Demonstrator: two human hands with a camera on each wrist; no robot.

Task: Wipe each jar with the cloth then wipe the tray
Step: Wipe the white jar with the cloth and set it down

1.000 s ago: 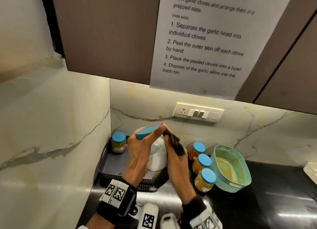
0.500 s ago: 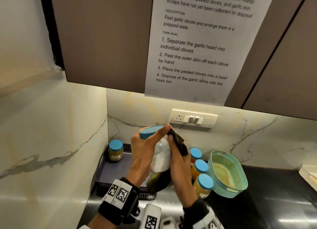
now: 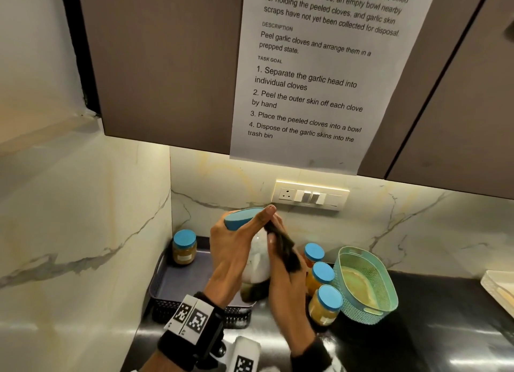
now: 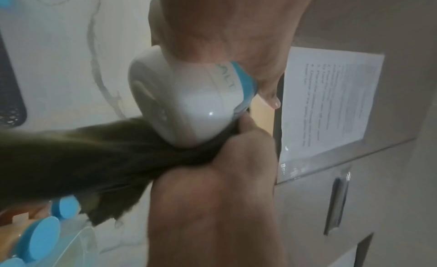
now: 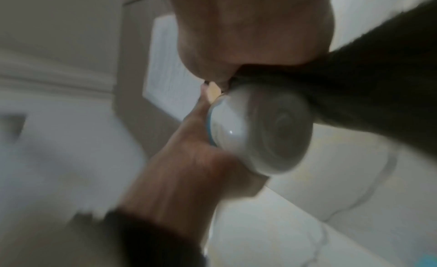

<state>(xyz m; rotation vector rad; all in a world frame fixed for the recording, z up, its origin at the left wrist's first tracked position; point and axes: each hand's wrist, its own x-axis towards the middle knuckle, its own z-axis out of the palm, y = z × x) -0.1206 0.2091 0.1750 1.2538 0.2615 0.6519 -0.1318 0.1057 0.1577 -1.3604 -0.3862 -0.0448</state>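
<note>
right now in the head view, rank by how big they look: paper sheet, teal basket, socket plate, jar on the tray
1. paper sheet
2. teal basket
3. socket plate
4. jar on the tray
Plate versus jar is close.

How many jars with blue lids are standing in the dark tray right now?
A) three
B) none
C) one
C: only one jar stands in the tray, at its back left corner; three more jars stand on the counter outside it, and the left hand holds up the white jar.
</note>
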